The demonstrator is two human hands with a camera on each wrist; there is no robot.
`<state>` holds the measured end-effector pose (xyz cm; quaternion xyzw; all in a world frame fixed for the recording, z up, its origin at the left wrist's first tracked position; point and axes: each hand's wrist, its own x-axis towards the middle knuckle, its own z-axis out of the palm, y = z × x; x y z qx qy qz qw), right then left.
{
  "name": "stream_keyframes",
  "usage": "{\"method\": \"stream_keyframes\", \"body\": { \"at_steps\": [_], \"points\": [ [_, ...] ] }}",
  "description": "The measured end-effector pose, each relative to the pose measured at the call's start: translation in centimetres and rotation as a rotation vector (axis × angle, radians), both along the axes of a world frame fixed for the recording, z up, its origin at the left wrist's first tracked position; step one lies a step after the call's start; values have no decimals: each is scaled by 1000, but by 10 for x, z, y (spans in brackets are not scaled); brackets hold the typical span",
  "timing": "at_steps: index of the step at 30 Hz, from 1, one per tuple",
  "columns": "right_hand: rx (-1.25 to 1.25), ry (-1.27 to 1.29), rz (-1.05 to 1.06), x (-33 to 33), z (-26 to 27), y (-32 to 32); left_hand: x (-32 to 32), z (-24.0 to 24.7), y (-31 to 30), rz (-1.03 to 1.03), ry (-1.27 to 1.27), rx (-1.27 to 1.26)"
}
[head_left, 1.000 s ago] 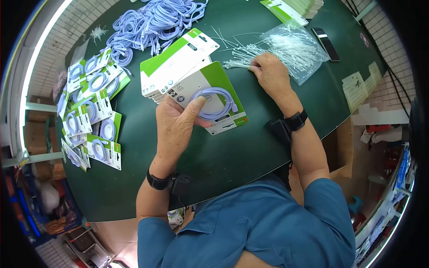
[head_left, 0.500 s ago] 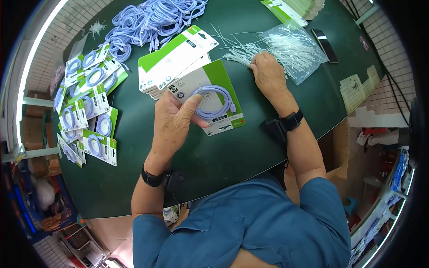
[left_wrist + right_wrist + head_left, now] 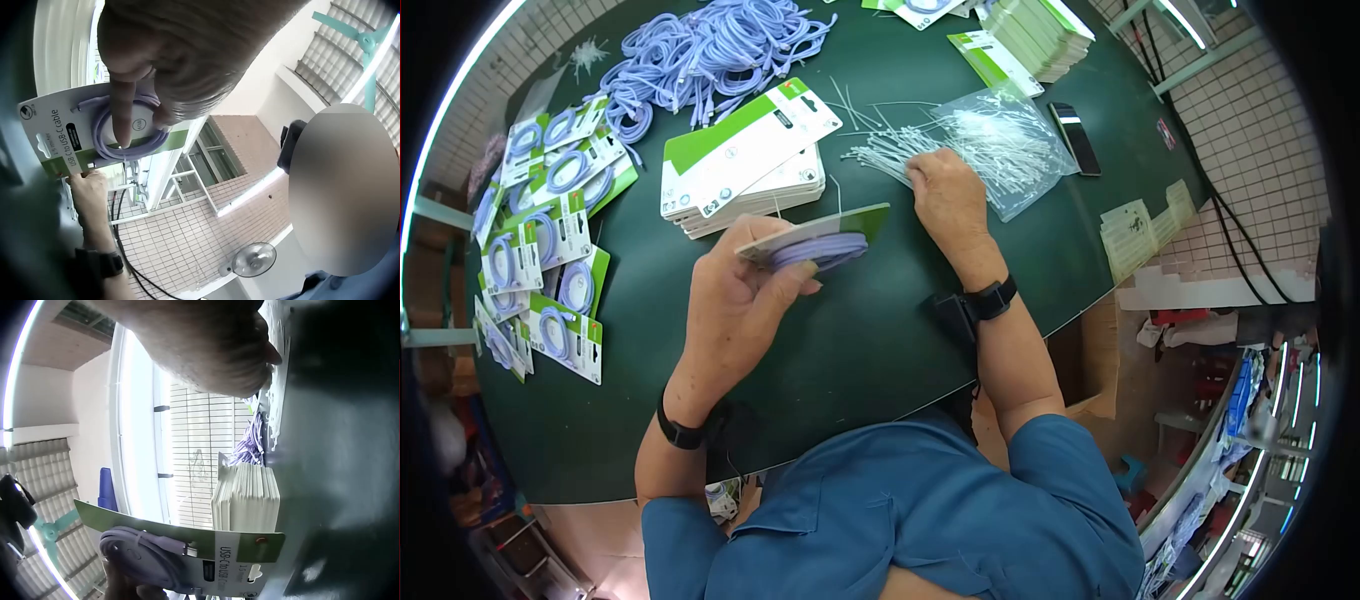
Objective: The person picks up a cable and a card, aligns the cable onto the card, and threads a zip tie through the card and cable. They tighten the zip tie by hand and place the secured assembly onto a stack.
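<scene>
In the head view the left hand (image 3: 745,300) pinches a card with a coiled purple cable (image 3: 820,250), thumb on the coil, the card tilted nearly edge-on. White tie ends stick up by the card's back edge. In the left wrist view, fingers lie over the cable coil (image 3: 106,134); the print on the card (image 3: 53,128) reads USB C to USB C Cable. The right hand (image 3: 950,205) has its fingertips on the near ends of the white ties (image 3: 885,150), which spill from a clear bag (image 3: 1010,140). Whether it pinches one is hidden.
Left of centre lies a stack of blank cards (image 3: 750,150), behind it a heap of purple cables (image 3: 710,50). Carded cables (image 3: 550,245) cover the table's left side. A phone (image 3: 1075,140) and a second card stack (image 3: 1040,35) are at the right and back.
The held card has tipped from face-up to nearly edge-on. The head view has shifted, moving the whole scene left in the picture. The right hand remains at the ties.
</scene>
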<state>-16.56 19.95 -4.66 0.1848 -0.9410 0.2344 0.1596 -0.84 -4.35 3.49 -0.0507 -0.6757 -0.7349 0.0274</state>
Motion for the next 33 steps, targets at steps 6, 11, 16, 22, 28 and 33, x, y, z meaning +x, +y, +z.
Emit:
{"method": "stream_keyframes", "body": {
  "at_steps": [6,11,16,22,28,33],
  "points": [
    [-86,73,28,-6,-6,5,9,16,12,-72,151,-426],
    [-161,115,24,-3,1,2,7,11,7,-125,254,-469],
    [-396,65,154,8,22,-1,18,14,8,-85,342,-424],
    [-651,5,471,25,37,-11,32,10,8,63,629,-583],
    [-781,-234,621,56,53,-21,46,-17,4,173,671,-729],
    [-797,-156,819,67,56,-32,60,-36,-7,280,715,-827]
  ]
}}
